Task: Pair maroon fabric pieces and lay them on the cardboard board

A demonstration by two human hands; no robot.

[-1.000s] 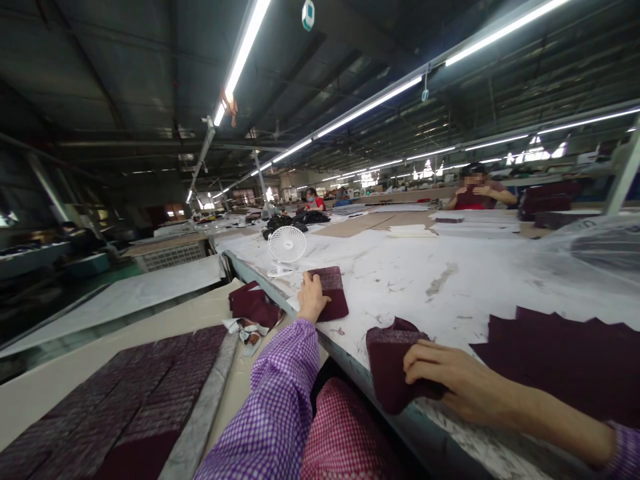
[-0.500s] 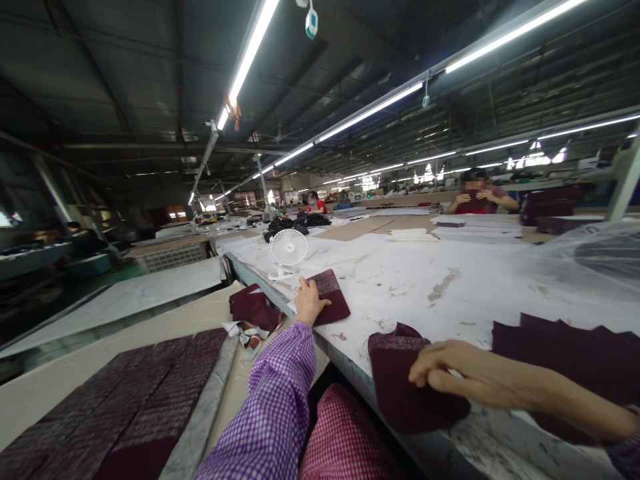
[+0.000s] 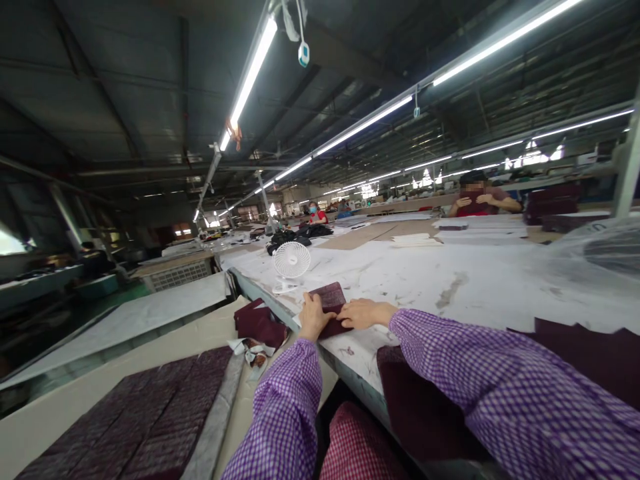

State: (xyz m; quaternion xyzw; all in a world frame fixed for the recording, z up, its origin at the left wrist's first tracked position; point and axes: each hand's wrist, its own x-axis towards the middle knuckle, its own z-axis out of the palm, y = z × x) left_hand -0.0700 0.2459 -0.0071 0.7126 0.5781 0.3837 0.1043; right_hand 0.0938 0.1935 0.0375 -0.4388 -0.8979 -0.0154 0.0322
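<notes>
- Flanks the maroon fabric piece (image 3: 327, 295) from two sides, with the left hand (image 3: 314, 317) at its left edge and the right hand (image 3: 365, 313) at its right.
- Lies on the white tabletop (image 3: 385, 280), close to the table's left edge, on the near side of the white fan (image 3: 291, 260).
- Touches both hands, so favours neither for nearness.
- Reaches beyond the fingers at the far end; cannot tell the long axis, with the near part largely covered.
- Spreads left thumb apart from left fingers, resting over the cloth.
- Meets the cloth with right fingertips; cannot tell whether pinching or only pressing.
- Looks thin, with a greyish-speckled far band and plain dark maroon nearer the body.
</notes>
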